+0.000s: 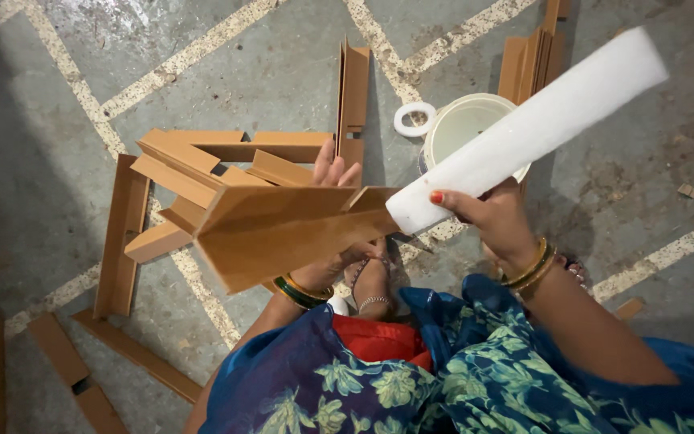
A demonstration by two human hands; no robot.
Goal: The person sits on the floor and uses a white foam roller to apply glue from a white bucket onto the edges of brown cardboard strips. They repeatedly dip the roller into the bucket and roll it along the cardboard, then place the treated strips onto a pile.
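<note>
I see my left hand [332, 173] gripping the cardboard angle [283, 229], my right hand [487, 213] clutching the foam sheet [532, 128]; loosely wrapped foam could slip off.

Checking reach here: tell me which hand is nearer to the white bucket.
Right. The right hand grips the white foam sheet right in front of the bucket; the left hand holds the brown cardboard corner piece, farther to its left.
</note>
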